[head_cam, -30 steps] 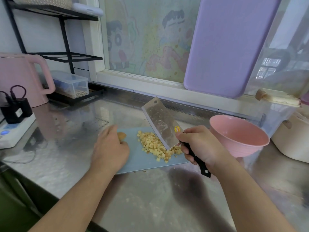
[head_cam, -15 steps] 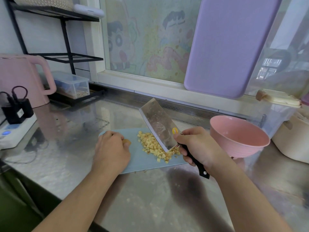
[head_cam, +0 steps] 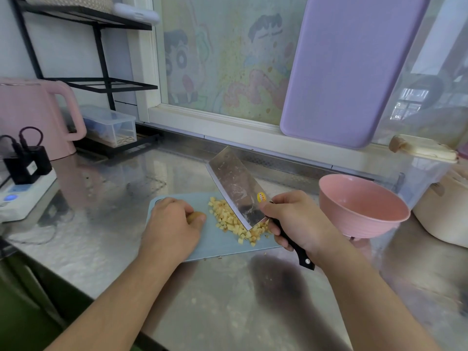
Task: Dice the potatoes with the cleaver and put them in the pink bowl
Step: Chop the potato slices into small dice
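Note:
A pale blue cutting board (head_cam: 217, 245) lies on the steel counter. A pile of diced potato (head_cam: 229, 221) sits on its middle. My right hand (head_cam: 296, 221) grips the black handle of the cleaver (head_cam: 238, 186), whose blade tilts up over the dice with its lower corner among them. My left hand (head_cam: 174, 226) curls over a brown potato piece (head_cam: 196, 216) at the board's left side; most of that piece is hidden. The pink bowl (head_cam: 362, 206) stands just right of the board and looks empty.
A pink kettle (head_cam: 33, 117) and a power strip with black adapters (head_cam: 25, 183) stand at the left. A clear box (head_cam: 111, 125) sits under a black rack. A purple board (head_cam: 352, 72) leans on the window. A cream container (head_cam: 443, 216) stands right of the bowl.
My left hand closed over the potato piece, which showed more a second ago. The cleaver and my right hand shifted slightly left over the dice.

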Demonstrator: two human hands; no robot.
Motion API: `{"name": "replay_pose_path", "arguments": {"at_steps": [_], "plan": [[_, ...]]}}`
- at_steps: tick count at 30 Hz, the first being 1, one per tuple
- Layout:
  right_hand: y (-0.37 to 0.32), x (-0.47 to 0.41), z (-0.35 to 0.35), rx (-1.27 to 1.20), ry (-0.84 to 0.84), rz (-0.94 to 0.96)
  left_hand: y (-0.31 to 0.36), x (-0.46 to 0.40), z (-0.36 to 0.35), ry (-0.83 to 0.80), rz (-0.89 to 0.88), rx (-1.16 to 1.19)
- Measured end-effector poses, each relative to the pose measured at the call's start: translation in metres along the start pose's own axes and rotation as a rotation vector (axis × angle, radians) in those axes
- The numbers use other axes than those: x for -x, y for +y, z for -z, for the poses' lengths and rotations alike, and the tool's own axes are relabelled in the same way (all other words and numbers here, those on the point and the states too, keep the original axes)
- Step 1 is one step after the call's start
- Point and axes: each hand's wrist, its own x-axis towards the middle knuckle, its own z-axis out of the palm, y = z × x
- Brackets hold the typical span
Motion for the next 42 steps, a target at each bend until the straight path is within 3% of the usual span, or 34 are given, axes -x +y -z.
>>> {"name": "replay_pose_path", "arguments": {"at_steps": [9, 14, 23, 42], "plan": [[-0.004, 0.001, -0.017, -0.063, -0.064, -0.032, -0.009, -0.002, 0.016, -0.192, -0.150, -0.064], [-0.010, 0.007, -0.030, -0.063, -0.106, 0.004, -0.017, 0.008, 0.010, -0.112, -0.233, -0.094], [-0.013, 0.016, -0.046, 0.201, -0.148, -0.043, -0.019, 0.011, 0.018, -0.107, -0.140, 0.027], [-0.033, 0.033, -0.056, 0.177, -0.133, -0.093, -0.017, 0.013, 0.020, -0.075, -0.171, 0.097]]}}
